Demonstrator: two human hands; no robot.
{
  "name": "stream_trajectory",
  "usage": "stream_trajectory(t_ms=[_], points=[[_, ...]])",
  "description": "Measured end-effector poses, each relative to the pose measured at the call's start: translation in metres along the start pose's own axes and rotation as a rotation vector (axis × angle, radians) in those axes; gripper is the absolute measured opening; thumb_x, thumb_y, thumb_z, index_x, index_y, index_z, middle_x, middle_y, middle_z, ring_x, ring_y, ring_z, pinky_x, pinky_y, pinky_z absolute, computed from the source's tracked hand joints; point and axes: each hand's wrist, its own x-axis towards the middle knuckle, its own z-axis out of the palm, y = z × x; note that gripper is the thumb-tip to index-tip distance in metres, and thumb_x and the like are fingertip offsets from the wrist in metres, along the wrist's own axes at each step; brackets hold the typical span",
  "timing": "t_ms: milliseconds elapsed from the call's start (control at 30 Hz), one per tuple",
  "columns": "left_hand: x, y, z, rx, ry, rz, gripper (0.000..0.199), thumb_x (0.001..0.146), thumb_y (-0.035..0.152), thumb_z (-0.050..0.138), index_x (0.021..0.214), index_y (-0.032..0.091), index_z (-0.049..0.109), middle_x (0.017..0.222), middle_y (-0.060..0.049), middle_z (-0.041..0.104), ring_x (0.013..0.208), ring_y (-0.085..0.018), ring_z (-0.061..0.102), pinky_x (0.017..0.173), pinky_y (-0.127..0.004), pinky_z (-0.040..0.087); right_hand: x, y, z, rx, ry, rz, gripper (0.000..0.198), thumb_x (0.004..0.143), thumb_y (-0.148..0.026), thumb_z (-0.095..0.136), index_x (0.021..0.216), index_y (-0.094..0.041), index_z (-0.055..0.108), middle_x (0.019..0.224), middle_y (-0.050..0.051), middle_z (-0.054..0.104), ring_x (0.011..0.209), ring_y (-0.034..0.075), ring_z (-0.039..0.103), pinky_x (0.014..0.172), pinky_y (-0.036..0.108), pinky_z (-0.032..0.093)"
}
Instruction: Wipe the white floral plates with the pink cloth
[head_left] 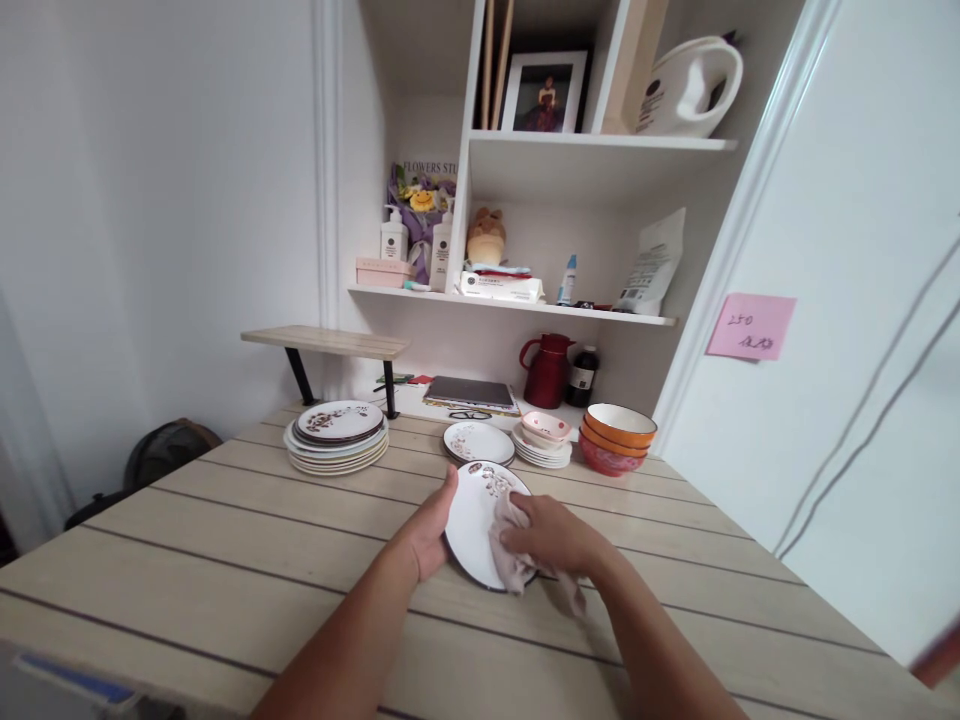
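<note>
Holding a plate (pixel 469 525) over the counter (pixel 247 540), the left hand (pixel 432 528) half-curls to grip its rim, the right hand (pixel 559 535) closing on a cloth (pixel 510 562); the plate, probably stiff, slippery and fragile, suits rim holds.

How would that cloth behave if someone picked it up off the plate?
The cloth would probably flop rather than hold a shape: it bunches into loose folds under the right hand. It's likely light, as the end hanging beyond the plate looks thin. It seems unlikely to roll, being crumpled rather than round.
</note>
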Motion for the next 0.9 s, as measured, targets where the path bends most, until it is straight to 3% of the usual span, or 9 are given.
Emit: stream_trajectory(t_ms=[167,300,467,633,767,900], points=[[0.004,0.0,-0.003,-0.014,-0.013,0.033,0.072,0.081,0.065,0.043,0.132,0.013,0.049,0.123,-0.016,0.062,0.117,-0.029,0.056,0.104,-0.043,0.035,-0.003,-0.019,0.006,0.053,-0.103,-0.153,0.009,0.07,-0.028,0.063,0.074,-0.021,0.058,0.072,-0.003,0.06,0.065,0.013,0.051,0.056,0.023,0.032],[0.005,0.0,-0.003,-0.022,-0.012,0.053,0.073,0.08,0.066,0.043,0.128,0.012,0.052,0.118,-0.017,0.065,0.111,-0.03,0.059,0.1,-0.042,0.04,0.005,-0.029,0.019,0.057,-0.044,-0.219,0.012,0.074,-0.03,0.063,0.074,-0.02,0.057,0.077,-0.002,0.06,0.071,0.014,0.051,0.062,0.023,0.034],[0.006,0.0,-0.004,-0.026,0.011,0.081,0.07,0.081,0.064,0.044,0.126,0.012,0.053,0.113,-0.016,0.068,0.106,-0.027,0.063,0.096,-0.039,0.043,0.018,-0.031,0.027,0.018,0.092,-0.135,0.014,0.079,-0.033,0.06,0.077,-0.02,0.057,0.092,0.003,0.059,0.079,0.016,0.053,0.066,0.025,0.034],[0.006,-0.001,-0.003,-0.011,0.042,0.069,0.066,0.082,0.06,0.047,0.129,0.014,0.051,0.114,-0.015,0.068,0.106,-0.026,0.063,0.097,-0.039,0.042,0.022,-0.017,0.017,-0.03,0.185,0.004,0.017,0.086,-0.036,0.05,0.085,-0.02,0.057,0.101,0.007,0.057,0.082,0.018,0.053,0.066,0.026,0.031],[0.004,-0.002,-0.001,-0.002,0.046,0.049,0.067,0.082,0.061,0.047,0.128,0.012,0.052,0.115,-0.016,0.067,0.111,-0.027,0.06,0.1,-0.04,0.04,0.015,0.0,0.006,-0.053,0.142,0.072,0.016,0.082,-0.035,0.053,0.086,-0.02,0.056,0.085,0.006,0.061,0.074,0.019,0.053,0.06,0.026,0.028],[0.003,-0.002,-0.002,-0.006,0.044,0.039,0.069,0.081,0.062,0.048,0.126,0.01,0.054,0.116,-0.017,0.066,0.113,-0.029,0.059,0.1,-0.04,0.039,0.004,-0.002,0.004,-0.027,0.014,0.013,0.014,0.075,-0.032,0.059,0.082,-0.02,0.057,0.072,0.001,0.061,0.063,0.015,0.05,0.055,0.025,0.027]])
